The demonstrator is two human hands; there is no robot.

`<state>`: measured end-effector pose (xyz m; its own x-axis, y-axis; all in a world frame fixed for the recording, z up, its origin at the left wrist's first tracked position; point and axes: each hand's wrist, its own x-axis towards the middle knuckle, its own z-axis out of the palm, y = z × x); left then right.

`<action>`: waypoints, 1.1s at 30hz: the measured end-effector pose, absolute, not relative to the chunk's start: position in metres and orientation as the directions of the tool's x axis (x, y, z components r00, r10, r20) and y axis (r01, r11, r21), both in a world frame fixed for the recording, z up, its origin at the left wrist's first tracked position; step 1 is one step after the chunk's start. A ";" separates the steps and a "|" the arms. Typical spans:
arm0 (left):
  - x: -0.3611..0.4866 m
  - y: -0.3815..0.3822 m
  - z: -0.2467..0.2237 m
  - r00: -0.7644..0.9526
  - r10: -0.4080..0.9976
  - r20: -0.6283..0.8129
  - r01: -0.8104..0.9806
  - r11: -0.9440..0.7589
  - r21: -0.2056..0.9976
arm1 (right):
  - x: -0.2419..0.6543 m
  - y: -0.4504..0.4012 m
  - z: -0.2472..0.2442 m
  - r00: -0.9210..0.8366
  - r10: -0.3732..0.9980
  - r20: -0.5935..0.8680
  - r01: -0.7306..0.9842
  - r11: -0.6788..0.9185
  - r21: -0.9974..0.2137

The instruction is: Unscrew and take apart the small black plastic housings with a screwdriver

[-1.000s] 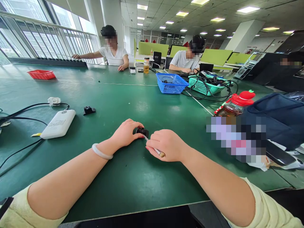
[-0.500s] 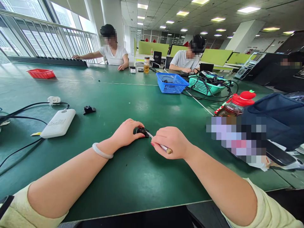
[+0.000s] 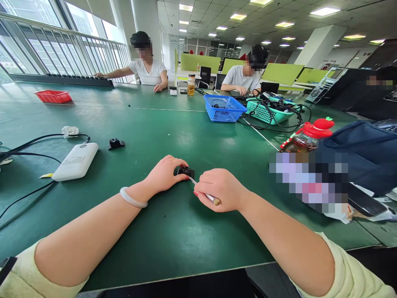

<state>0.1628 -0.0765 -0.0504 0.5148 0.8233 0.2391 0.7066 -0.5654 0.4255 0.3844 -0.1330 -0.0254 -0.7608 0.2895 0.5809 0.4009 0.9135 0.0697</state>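
Observation:
In the head view my left hand (image 3: 166, 174) pinches a small black block-shaped part (image 3: 186, 170) against the green table, thumb and fingers around its left side. My right hand (image 3: 221, 189) is closed around a slim stick-like tool (image 3: 212, 199) with a pale, thin tip and a tan rounded end; its exact kind I cannot make out. The tip meets the near edge of the black part, close to my left thumb. A similar black part (image 3: 115, 143) stands on the table farther left. My fingers hide some of the held part.
A white power bank (image 3: 76, 162) with black cables lies left. Farther back are a red tray (image 3: 53, 96), a blue basket (image 3: 223, 116) and a green basket (image 3: 266, 114) with cables. A red-lidded bottle (image 3: 313, 132) and dark blue bag (image 3: 362, 155) are right. Two people sit opposite.
My right hand has shifted slightly left and down. The tool's tip has moved from the right end of the black part to its near edge. My left hand stays in place.

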 end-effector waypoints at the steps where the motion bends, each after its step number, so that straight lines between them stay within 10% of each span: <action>1: 0.163 -0.076 -0.051 0.515 0.824 0.236 0.707 -0.564 0.427 | 0.384 -0.133 -0.026 -0.766 0.290 0.573 0.404 0.911 0.079; 33: 0.162 -0.077 -0.051 0.514 0.823 0.242 0.702 -0.565 0.434 | 0.379 -0.135 -0.028 -0.804 0.253 0.538 0.416 0.886 0.206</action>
